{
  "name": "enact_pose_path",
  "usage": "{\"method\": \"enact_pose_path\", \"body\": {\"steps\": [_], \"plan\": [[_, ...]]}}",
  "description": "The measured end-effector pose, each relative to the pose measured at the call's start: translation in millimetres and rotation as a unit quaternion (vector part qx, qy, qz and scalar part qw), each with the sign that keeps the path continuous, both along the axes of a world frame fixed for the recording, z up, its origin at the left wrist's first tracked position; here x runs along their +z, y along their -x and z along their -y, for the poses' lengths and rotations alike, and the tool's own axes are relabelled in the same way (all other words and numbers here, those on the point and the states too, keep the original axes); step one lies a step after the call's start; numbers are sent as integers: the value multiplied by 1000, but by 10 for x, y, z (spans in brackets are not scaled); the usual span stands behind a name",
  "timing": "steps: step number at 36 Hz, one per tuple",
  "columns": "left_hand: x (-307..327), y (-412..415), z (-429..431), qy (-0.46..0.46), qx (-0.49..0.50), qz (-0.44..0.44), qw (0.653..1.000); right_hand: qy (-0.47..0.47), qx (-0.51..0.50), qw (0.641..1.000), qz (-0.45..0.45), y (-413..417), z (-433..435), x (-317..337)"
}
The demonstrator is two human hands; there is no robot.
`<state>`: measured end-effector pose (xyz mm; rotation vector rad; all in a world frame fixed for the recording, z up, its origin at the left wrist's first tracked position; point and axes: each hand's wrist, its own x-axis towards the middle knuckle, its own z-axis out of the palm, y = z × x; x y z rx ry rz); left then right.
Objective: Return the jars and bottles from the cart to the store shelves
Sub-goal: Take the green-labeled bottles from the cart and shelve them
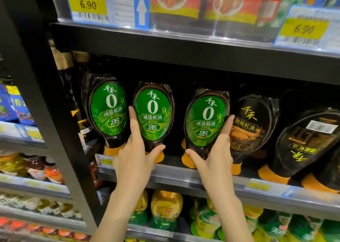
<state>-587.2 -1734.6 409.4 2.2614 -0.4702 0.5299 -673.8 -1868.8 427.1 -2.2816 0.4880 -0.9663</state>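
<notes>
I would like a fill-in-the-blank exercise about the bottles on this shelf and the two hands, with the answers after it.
1. The shelf holds ___ bottles with green labels.
2. The left hand grips the ___ one of these.
3. The right hand grips the rightmost green-label bottle, whose right neighbour has a ___ label.
4. The yellow price tag at upper left reads ___.

Missing words: three; middle; black; 6.90

Bare forearms, bare wrists — left hand (136, 155), right hand (215, 155), fingers (132, 120) long and slim.
</notes>
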Motion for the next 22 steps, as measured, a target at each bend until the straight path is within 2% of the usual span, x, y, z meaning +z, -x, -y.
{"method": "enact_pose_path", "body": {"steps": [17,22], "plan": [[16,-14,42,-15,-1,4,1000,32,-61,998,15,-42,-59,-35],[40,9,52,-35,6,-2,999,36,-101,994,-17,-36,-91,-32]]}}
